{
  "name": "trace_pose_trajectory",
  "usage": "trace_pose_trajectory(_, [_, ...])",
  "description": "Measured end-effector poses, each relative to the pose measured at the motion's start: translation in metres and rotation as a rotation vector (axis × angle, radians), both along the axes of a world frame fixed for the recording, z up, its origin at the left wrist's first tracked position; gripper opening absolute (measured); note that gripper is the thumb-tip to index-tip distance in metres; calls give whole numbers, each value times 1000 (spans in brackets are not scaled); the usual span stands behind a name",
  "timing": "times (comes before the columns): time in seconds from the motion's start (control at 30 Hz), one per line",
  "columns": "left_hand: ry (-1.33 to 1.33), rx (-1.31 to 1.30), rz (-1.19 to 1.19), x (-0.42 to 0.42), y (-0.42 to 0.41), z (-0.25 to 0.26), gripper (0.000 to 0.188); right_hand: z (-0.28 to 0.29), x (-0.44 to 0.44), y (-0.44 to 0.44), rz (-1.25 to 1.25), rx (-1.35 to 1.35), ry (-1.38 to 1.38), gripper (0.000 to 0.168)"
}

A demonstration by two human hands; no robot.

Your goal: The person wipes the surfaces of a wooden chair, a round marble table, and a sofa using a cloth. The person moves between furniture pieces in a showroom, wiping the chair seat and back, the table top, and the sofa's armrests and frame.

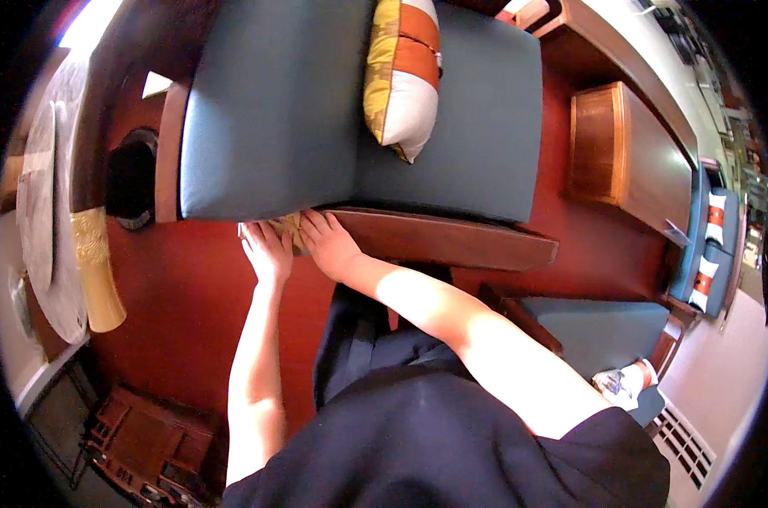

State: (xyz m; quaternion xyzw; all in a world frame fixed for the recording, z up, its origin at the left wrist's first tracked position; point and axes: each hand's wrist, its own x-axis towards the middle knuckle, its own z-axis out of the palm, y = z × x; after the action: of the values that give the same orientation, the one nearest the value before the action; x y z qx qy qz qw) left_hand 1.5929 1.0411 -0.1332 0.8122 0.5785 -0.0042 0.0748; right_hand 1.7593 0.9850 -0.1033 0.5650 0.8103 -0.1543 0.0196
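My left hand (269,249) and my right hand (325,241) are close together beside the back end of a wooden armrest (447,238) on a blue-grey upholstered sofa (269,114). Between them, a patterned yellowish-brown cloth (288,230) lies under their fingers, against the edge of the sofa's backrest. The right hand's fingers are spread over the cloth and the wood; the left hand's fingers bend over its other side. How firmly either hand grips is unclear. A yellow, orange and white cushion (412,82) stands on the sofa, leaning at the backrest.
Right of the sofa stands a wooden table (654,146). A blue-grey armchair (600,324) with a cushion (628,381) is at the lower right. To the left are a yellow vase (98,273) and a dark round container (131,178). A carved wooden chair (145,438) stands lower left.
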Motion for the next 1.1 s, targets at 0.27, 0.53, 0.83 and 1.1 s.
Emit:
trace_pose_trajectory(0.27, [73,-143,-252,86,-64,24,70,6,80,-62,-60,127,-59,48])
trace_pose_trajectory(0.53, [-59,-175,-554,214,-133,22,60,17,208,-170,-188,2,-35,45])
trace_pose_trajectory(0.83, [-112,-222,-779,360,-206,26,59,28,318,-274,-420,-178,-184,46])
trace_pose_trajectory(1.1, [-202,-233,-916,476,-270,15,71,-1,398,-332,-955,-223,-86,51])
